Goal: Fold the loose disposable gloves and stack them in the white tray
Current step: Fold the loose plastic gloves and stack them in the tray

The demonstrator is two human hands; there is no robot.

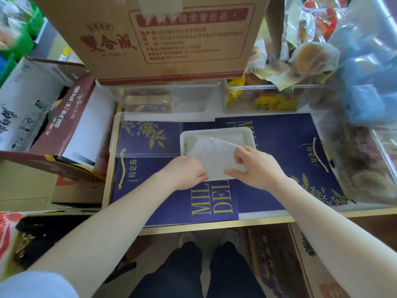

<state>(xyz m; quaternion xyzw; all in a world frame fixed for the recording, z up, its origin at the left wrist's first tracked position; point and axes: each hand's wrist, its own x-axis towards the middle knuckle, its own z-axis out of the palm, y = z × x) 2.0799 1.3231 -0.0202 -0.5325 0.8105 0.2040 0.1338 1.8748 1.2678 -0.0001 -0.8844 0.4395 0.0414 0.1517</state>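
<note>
A folded translucent disposable glove point(211, 157) lies tilted across the near rim of the white tray point(217, 132), half over the tray and half over the blue bags in front of it. My left hand point(184, 173) pinches the glove's near left edge. From the right, my right hand point(257, 166) pinches its right edge with thumb and fingers. The tray stands on flat blue paper bags point(285, 147) on the table.
A large cardboard box point(163, 37) sits on clear plastic bins point(163, 97) behind the tray. Packaged buns point(309, 59) and blue plastic bags point(369, 72) pile up at the right. More cartons point(43, 117) crowd the left. The table's gold front edge point(214, 224) runs in front of me.
</note>
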